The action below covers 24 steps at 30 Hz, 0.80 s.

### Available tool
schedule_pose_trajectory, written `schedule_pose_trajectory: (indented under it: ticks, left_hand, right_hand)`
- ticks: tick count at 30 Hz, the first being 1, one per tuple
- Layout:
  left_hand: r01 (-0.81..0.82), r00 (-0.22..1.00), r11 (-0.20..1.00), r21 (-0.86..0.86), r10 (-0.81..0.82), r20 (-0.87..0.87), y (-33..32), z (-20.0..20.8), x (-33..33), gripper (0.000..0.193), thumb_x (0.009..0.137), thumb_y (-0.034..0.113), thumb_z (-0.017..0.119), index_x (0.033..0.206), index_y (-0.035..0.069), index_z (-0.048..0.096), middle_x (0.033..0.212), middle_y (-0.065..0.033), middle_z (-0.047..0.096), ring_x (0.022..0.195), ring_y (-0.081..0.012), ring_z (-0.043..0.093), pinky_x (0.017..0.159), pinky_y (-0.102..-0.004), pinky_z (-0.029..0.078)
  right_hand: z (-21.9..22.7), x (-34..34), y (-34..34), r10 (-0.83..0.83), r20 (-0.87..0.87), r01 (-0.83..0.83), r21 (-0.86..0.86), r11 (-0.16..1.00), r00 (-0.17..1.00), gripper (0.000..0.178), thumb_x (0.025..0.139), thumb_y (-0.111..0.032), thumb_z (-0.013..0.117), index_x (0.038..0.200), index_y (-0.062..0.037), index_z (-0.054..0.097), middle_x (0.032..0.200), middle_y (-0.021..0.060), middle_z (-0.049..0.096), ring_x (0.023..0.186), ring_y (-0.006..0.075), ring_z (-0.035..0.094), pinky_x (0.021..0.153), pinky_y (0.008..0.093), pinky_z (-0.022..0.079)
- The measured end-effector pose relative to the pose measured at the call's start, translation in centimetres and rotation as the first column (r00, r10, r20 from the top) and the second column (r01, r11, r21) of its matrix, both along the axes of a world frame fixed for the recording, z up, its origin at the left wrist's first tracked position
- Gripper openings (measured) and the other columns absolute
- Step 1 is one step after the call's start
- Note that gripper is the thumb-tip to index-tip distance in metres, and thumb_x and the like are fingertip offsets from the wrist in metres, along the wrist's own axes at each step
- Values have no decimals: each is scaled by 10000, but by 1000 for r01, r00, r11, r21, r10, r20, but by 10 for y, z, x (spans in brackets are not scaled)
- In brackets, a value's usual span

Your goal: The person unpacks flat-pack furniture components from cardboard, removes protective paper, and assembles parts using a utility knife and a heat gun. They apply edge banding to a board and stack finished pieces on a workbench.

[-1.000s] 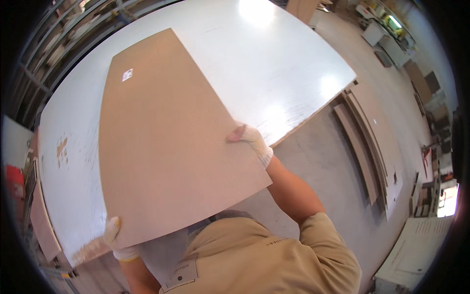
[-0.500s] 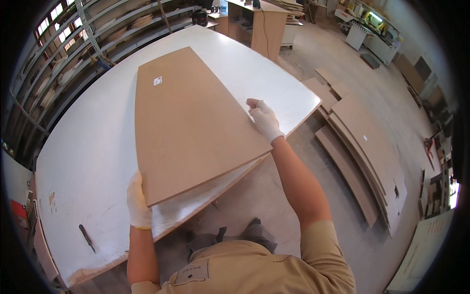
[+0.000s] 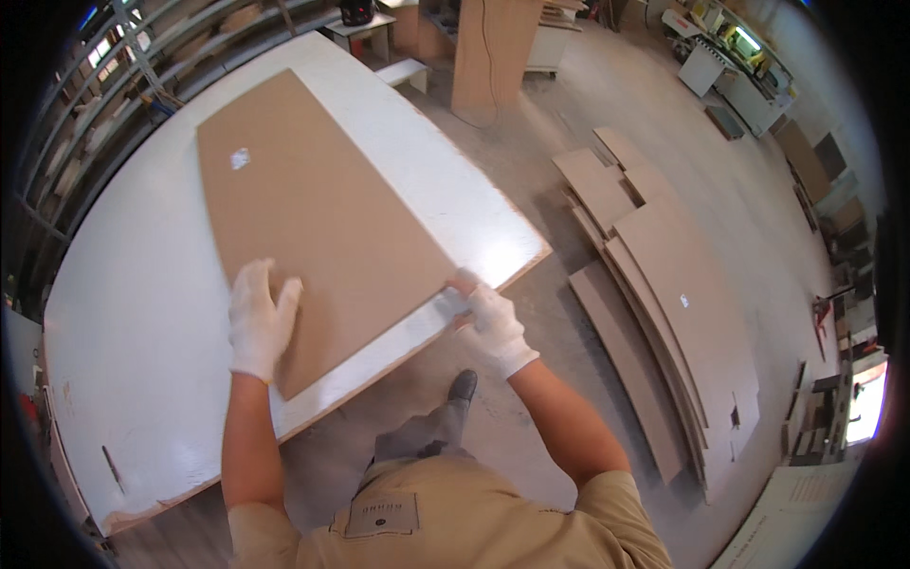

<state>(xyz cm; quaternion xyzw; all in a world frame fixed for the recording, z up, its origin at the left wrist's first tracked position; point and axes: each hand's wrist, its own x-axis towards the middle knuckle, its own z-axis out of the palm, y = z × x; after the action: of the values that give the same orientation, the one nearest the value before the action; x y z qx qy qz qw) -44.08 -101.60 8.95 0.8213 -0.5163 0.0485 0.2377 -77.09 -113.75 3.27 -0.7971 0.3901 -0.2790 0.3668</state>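
Note:
A large brown wood panel [image 3: 313, 199] with a small white label [image 3: 240, 158] lies on a white-topped worktable [image 3: 445, 190]. My left hand [image 3: 261, 322], in a pale glove, rests near the panel's left edge with its fingers and thumb spread. At the panel's near right corner is my right hand [image 3: 493, 327], also gloved, with bare skin showing at a fingertip. Its finger and thumb stand apart, somewhat blurred; whether it touches the corner is unclear. A dark-handled knife-like tool [image 3: 112, 468] lies on the tabletop at the near left.
Stacked brown panels [image 3: 664, 284] lie on the floor to the right. Metal shelving [image 3: 142, 76] holding boards runs along the far left. A wooden cabinet [image 3: 488, 57] stands beyond the table, and a machine [image 3: 735, 71] is at the far right.
The panel has come down flatter on the tabletop, set in from the near edge. My left hand has moved from its near left corner onto its top; my right hand has come nearer me.

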Motion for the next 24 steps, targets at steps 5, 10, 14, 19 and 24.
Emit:
schedule_pose_trajectory:
  ticks: [5,10,14,19,24]
  left_hand:
    - [-1,998,988,152,11,-63,-128,3,-39,541,984,393,682,1334,-17,633,1367,-245,647,1313,-411,586,1130,-486,461]
    - [-149,985,960,237,165,-49,-207,12,-39,643,1014,499,590,1396,-17,628,1403,-246,646,1328,-398,596,1145,-463,453]
    - [-432,891,876,215,451,-45,-218,34,-71,651,1019,514,586,1411,-4,628,1416,-240,643,1338,-397,589,1154,-458,447]
    - [-753,650,628,196,755,83,-137,-15,-138,647,1026,522,586,1403,-2,632,1424,-227,635,1360,-415,559,1174,-482,419]
    - [-975,74,68,213,997,19,-49,-41,-160,543,1064,433,535,1443,46,573,1550,-209,523,1419,-424,497,1167,-550,409]
  right_hand:
    - [11,-87,-37,217,-106,-222,-37,974,970,545,843,21,622,1384,-42,624,1248,216,713,1092,415,706,943,435,581]
    - [-45,-223,-66,15,-284,92,359,929,959,416,901,-39,613,1311,-18,679,1173,189,736,1087,385,706,970,440,556]
    - [-108,-353,-110,-105,-402,346,593,727,910,400,923,-48,565,1305,5,671,1217,208,751,1136,322,734,1016,394,552]
    - [-96,-421,-259,220,-460,139,626,767,860,375,909,-89,579,1263,-34,689,1126,208,760,1096,351,737,962,436,563]
    - [-88,-371,-475,386,-695,-282,265,922,607,202,946,-171,627,1126,-103,688,984,224,753,951,431,732,797,511,580]
